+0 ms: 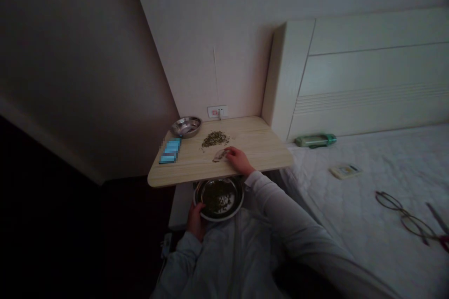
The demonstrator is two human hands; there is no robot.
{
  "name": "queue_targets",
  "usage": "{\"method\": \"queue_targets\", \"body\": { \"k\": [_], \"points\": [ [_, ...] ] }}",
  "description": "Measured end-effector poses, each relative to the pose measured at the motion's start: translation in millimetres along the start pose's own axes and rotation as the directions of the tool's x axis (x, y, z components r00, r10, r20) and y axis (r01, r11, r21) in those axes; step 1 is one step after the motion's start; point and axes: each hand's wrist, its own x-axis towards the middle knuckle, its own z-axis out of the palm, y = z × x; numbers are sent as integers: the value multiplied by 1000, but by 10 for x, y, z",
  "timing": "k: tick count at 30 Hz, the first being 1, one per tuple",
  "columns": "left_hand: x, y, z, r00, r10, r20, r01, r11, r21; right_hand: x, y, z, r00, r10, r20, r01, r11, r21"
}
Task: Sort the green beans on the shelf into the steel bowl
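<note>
At the table (250,131), my left hand (196,220) holds a bowl (219,219) (tilting could spill it); my right hand (239,160), perhaps clear plastic (220,154).

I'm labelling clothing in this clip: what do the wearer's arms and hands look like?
The left hand and right hand are bare, without gloves. The left sleeve and right sleeve are long, pale grey and creased, ending near the wrists. It is too dim to make out small markings.
</note>
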Motion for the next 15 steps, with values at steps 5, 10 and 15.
{"method": "queue_targets", "body": {
  "k": [5, 10, 15],
  "points": [
    [18, -15, -18, 1000, 3, -25, -2, 1000, 15, 7, -1, -7, 1000, 24, 14, -24, 1000, 6],
    [23, -17, -20, 1000, 2, -15, -2, 1000, 12, 6, -9, -10, 1000, 27, 12, -28, 999, 29],
    [31, -12, -19, 1000, -5, -6, 5, 1000, 3, -1, -19, -21, 1000, 19, 9, -19, 999, 48]
  ]
}}
